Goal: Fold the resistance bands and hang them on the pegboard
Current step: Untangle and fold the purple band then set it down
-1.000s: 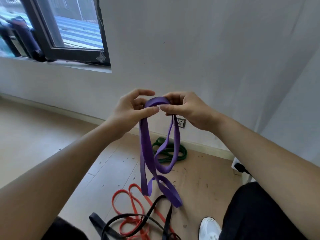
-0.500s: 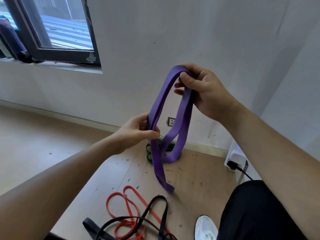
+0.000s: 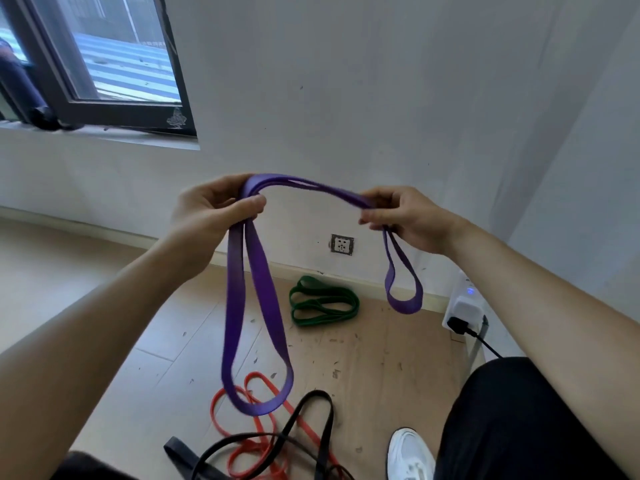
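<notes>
A purple resistance band is held in the air between both hands. My left hand pinches it at the left, and a long loop hangs down from there to just above the floor. My right hand grips it at the right, with a short loop dangling below. Between the hands the doubled band arches upward. A green band lies folded on the floor by the wall. A red band and a black band lie tangled on the floor near my feet. No pegboard is in view.
A white wall with a socket faces me. A window sits at the upper left. A white power adapter with a black cable stands at the right wall. My white shoe and dark trouser leg are at the lower right.
My hands have moved apart sideways. My right hand came down from high up and my left rose, so the band now spans level between them with a loop hanging from each.
</notes>
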`<state>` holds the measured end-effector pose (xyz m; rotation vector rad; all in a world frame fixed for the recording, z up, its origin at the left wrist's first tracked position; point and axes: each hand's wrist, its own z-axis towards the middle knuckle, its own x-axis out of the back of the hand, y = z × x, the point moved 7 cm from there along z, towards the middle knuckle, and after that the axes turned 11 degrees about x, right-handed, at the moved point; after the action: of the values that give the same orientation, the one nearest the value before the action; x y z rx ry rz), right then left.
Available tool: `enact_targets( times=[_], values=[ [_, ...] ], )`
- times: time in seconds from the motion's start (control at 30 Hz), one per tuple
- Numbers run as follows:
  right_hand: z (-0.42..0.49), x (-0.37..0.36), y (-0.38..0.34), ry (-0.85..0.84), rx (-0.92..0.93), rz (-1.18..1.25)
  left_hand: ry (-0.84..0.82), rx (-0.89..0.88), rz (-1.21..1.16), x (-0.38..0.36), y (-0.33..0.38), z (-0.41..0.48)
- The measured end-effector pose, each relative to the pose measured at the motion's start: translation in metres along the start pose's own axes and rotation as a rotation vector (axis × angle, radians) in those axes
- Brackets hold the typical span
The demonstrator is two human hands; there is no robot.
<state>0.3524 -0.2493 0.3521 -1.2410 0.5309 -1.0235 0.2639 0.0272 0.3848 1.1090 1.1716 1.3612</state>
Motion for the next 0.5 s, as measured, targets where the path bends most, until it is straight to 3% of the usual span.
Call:
enact_targets(
  times=[0.1,0.27,0.37,0.5],
  values=[
    [-0.001,-0.015,0.012,-0.128,-0.079,-0.141,-0.021,-0.019,-0.046,-0.007,0.007,-0.005],
    [-0.002,-0.042,0.024,-0.334,-0.185,-0.353,-0.112,0.000,0.076,-0.020,-0.002,-0.010],
    [0.001,-0.072,0.014,-0.390,-0.165,-0.280,-0.199,0.015,0.201,-0.028,-0.012,-0.013],
    [0.011,-0.101,-0.012,-0.331,0.000,-0.159,-0.262,0.004,0.299,-0.032,-0.019,-0.017]
  ],
)
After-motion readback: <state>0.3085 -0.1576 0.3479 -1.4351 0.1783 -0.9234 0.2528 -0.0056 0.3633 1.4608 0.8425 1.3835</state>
